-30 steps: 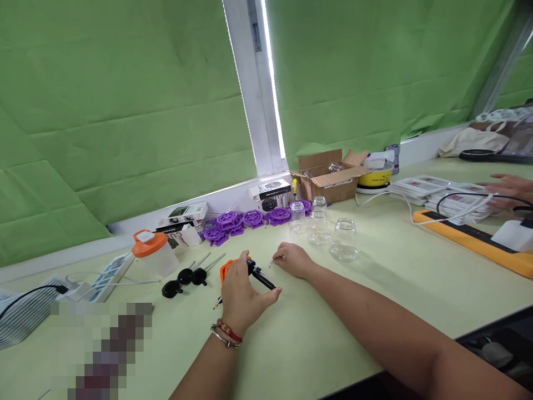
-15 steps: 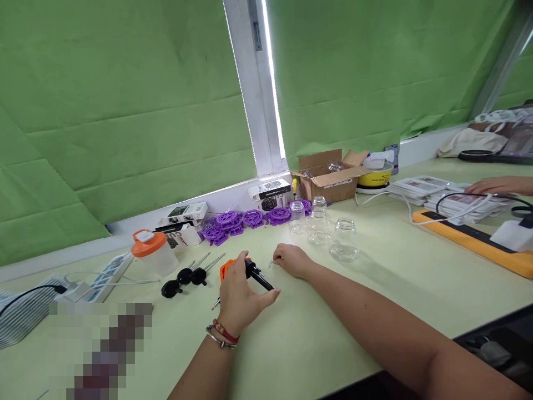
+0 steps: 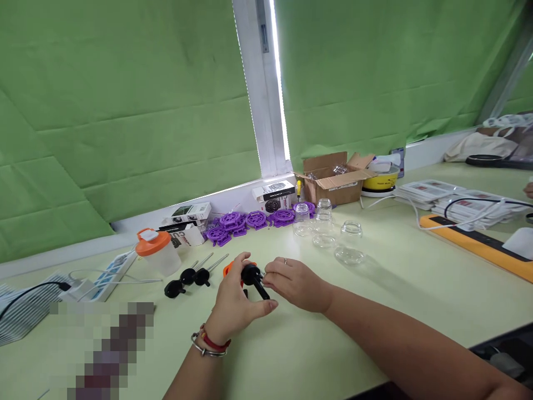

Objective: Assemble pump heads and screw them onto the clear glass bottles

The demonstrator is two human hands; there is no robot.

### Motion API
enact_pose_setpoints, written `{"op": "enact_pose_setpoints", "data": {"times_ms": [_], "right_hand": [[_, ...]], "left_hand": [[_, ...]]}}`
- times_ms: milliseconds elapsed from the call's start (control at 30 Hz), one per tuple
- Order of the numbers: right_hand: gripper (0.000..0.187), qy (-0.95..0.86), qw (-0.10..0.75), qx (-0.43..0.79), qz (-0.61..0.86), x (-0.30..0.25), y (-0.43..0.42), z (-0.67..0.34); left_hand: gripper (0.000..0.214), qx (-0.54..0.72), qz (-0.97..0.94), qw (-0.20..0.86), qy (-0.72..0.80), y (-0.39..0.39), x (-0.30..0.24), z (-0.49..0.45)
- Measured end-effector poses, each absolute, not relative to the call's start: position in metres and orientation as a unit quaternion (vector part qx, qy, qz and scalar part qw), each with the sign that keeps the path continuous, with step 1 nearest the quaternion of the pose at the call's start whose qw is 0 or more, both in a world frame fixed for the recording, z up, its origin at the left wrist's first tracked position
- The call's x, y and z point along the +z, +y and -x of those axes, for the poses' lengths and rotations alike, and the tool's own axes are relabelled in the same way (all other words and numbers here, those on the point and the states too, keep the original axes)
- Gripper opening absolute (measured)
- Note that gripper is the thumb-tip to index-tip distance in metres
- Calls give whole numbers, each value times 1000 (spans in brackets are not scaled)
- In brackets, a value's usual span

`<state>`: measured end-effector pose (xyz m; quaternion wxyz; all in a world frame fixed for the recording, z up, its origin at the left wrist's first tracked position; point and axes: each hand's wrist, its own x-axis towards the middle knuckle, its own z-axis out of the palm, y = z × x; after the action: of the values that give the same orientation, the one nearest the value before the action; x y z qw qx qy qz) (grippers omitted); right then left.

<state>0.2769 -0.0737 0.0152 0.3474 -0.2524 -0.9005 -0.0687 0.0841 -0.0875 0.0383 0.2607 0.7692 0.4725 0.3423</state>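
Observation:
In my left hand (image 3: 235, 303) is a black part with a round head and a long stem (image 3: 259, 284), held between thumb and fingers above the table. My right hand (image 3: 293, 282) is closed at the side of this part, its fingertips pinched near the round head; what they hold is too small to make out. Behind the left fingers shows an orange piece (image 3: 227, 268), mostly hidden. Several black round parts with thin metal rods (image 3: 202, 276) lie to the left of my left hand.
Clear glass jars (image 3: 350, 244) stand at right centre. Purple wheel-shaped parts (image 3: 256, 220) line the back, near an open cardboard box (image 3: 339, 189). An orange-lidded cup (image 3: 160, 253) stands left. A yellow power strip (image 3: 478, 247) and white printed stacks (image 3: 474, 208) lie right.
My right hand has lifted from the small pieces on the table and come to the black part. My left hand has turned the part slightly. At far right, another person's hand has drawn back.

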Motion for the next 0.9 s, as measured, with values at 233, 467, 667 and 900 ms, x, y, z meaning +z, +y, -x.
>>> {"op": "enact_pose_setpoints", "data": {"times_ms": [233, 467, 667, 900], "right_hand": [[30, -910, 330, -123, 220, 21, -77, -279], [25, -895, 343, -203, 198, 21, -78, -278], [25, -894, 323, -247, 188, 19, -78, -279], [20, -892, 316, -275, 168, 19, -77, -280]], "left_hand": [[91, 335, -775, 303, 443, -89, 40, -82], [92, 321, -771, 325, 443, -87, 39, -79], [90, 316, -775, 329, 438, -86, 41, -79], [89, 302, -786, 318, 436, -86, 40, -80]]}}
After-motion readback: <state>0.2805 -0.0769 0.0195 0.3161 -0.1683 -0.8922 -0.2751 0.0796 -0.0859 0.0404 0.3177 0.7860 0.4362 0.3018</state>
